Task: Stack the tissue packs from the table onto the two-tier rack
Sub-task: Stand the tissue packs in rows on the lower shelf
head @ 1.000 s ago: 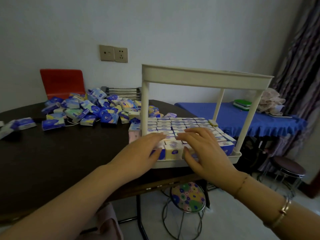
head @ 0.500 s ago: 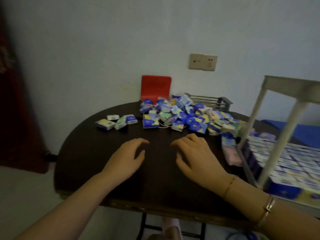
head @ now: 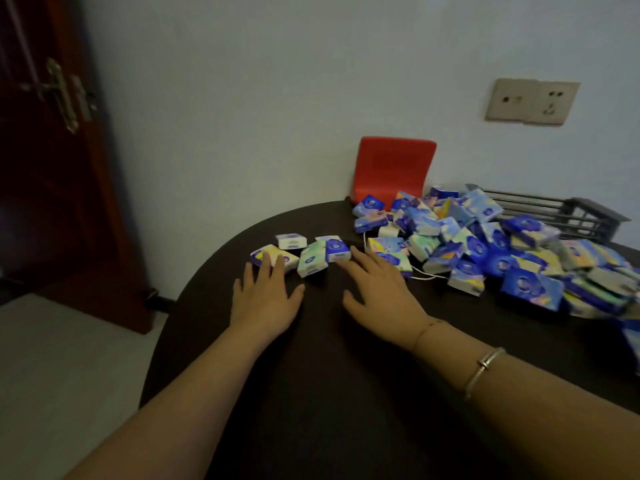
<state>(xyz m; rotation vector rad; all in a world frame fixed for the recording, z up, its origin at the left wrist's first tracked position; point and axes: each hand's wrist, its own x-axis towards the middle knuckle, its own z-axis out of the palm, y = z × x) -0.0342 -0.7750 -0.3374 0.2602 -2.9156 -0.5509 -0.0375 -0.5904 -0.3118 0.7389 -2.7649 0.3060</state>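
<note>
A big heap of small tissue packs (head: 485, 244) in blue, green and yellow wrappers covers the right side of the dark round table (head: 311, 393). Several loose packs lie apart at the left: a yellow one (head: 277, 255), a white one (head: 291, 241), a green one (head: 311, 262) and a blue one (head: 336, 249). My left hand (head: 265, 296) lies flat and open, its fingertips on the yellow pack. My right hand (head: 377, 289) is open too, fingertips reaching the blue pack. The two-tier rack is out of view.
A red chair back (head: 394, 171) stands behind the table against the wall. A grey wire rack (head: 561, 213) lies behind the heap. A dark wooden door (head: 52, 150) is at the left, with pale floor (head: 62, 358) beside the table edge.
The view has swung left away from the rack. Both hands left the packs in the rack's lower tier and moved across the table to the loose packs at the left.
</note>
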